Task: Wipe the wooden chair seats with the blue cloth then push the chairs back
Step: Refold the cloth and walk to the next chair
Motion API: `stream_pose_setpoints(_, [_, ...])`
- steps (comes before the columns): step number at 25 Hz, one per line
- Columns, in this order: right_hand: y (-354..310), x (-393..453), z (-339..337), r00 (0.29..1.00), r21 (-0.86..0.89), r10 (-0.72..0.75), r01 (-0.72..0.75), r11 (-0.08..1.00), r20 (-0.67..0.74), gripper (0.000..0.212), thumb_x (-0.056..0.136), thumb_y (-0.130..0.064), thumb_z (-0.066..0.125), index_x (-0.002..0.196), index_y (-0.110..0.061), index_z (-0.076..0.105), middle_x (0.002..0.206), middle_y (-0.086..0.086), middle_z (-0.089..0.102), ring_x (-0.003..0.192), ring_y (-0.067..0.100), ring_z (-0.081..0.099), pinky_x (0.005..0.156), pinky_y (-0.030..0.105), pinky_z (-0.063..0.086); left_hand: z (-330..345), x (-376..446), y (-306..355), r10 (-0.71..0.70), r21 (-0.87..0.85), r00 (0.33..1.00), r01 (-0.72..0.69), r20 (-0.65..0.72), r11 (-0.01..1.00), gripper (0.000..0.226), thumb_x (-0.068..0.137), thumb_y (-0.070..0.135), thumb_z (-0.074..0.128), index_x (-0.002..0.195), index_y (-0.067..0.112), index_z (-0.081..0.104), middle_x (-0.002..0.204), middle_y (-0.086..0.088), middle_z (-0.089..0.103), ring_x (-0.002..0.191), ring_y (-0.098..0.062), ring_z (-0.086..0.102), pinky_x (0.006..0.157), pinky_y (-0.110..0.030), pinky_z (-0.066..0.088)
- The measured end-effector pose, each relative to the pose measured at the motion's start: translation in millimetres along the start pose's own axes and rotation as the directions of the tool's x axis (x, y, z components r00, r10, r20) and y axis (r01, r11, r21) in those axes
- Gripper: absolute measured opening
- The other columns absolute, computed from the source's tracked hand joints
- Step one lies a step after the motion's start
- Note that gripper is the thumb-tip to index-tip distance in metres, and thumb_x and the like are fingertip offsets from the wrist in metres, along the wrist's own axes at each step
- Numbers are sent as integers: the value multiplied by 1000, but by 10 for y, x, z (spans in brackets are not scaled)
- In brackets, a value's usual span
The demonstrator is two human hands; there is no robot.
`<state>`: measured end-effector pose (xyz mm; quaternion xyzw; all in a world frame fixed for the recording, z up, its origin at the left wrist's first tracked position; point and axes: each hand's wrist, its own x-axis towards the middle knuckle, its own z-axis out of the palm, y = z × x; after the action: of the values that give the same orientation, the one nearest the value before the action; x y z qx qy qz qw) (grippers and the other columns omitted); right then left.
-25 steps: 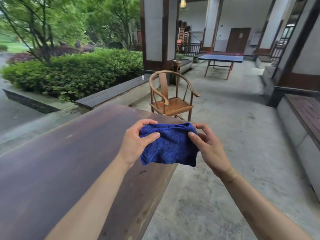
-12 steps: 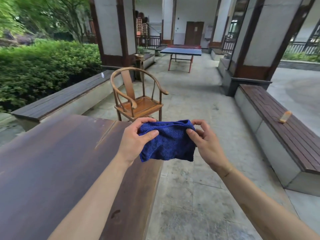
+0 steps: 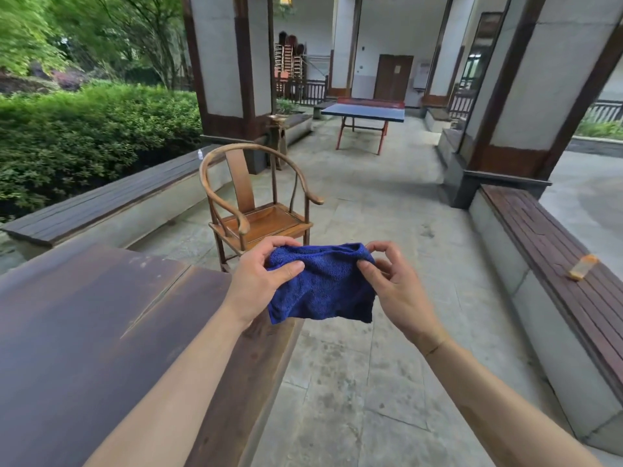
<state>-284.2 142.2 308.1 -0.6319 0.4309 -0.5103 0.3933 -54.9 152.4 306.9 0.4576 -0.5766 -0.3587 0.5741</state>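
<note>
Blue terry cloth (image 3: 323, 288) is being pinched taut (top corners) by left hand (image 3: 261, 278) and right hand (image 3: 396, 288), before wooden armchair (image 3: 259, 200).

Two hands, the left hand (image 3: 258, 281) and the right hand (image 3: 399, 291), share one blue cloth (image 3: 322, 286). One wooden chair (image 3: 259, 210) stands just beyond the grip, one counter (image 3: 101, 315) lies left of it, two benches flank it, and one ping-pong table (image 3: 365, 112) stands far beyond.

Blue cloth (image 3: 323, 291) hangs rumpled, held up; wooden chair (image 3: 259, 203) upright beyond.
</note>
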Motion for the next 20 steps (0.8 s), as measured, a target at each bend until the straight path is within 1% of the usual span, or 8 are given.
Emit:
stream_pose_setpoints(5, [376,833,-182,999,11,-24,24,1000,46,28,98,-16,60,97,-44,57,87,1,70,78,14,62,69,28,49,271,639,-252,-24,46,998,26,-53,999,33,83,3,76,95,33,70,100,10,72,94,-10,68,82,-28,53])
stream_pose_setpoints(8, [630,1281,-128,996,28,-30,28,999,84,29,97,-14,61,98,-43,57,86,0,70,79,14,61,69,30,49,264,993,-468,-27,91,996,36,-89,995,33,83,4,76,93,35,69,100,13,71,95,-10,67,86,-32,53])
stream_pose_setpoints(10, [785,1615,-39,992,29,-42,39,999,121,29,97,-15,61,97,-44,57,87,1,69,79,16,62,68,31,49,216,1247,-641,-27,107,992,40,-120,993,29,81,11,77,92,37,69,101,12,71,96,-11,66,89,-35,53])
stream_pose_setpoints(12, [922,1928,83,986,18,-60,58,998,156,29,97,-15,61,96,-44,57,88,6,69,81,23,62,70,38,48,143,1452,-807,-34,97,985,51,-170,994,26,78,16,78,91,37,69,101,9,71,95,-13,66,89,-37,54])
stream_pose_setpoints(14, [1050,2276,242,977,15,-72,71,997,201,28,97,-15,62,96,-42,57,88,8,69,80,21,62,73,41,49,57,1661,-990,-40,91,971,63,-237,994,28,80,10,79,90,35,69,98,8,70,91,-13,66,87,-38,54])
stream_pose_setpoints(17, [1228,2772,510,962,7,-72,73,997,263,24,96,-15,63,97,-39,58,85,-3,67,79,12,61,72,34,48,-100,1957,-1215,-75,97,945,111,-317,989,27,84,6,76,91,31,68,93,10,69,86,-11,65,83,-37,54])
stream_pose_setpoints(18, [1292,2914,604,955,8,-70,71,997,288,22,95,-16,63,98,-37,58,84,-8,67,79,11,61,72,33,49,-154,2029,-1293,-83,101,935,124,-345,987,27,84,6,76,92,30,68,93,11,69,86,-11,65,84,-37,54])
stream_pose_setpoints(20, [1424,3195,800,937,15,-62,60,998,345,19,95,-18,64,100,-36,59,85,-7,69,82,16,63,75,37,50,-257,2157,-1443,-107,94,905,159,-412,983,26,85,6,76,93,30,68,94,8,70,88,-13,65,86,-40,54])
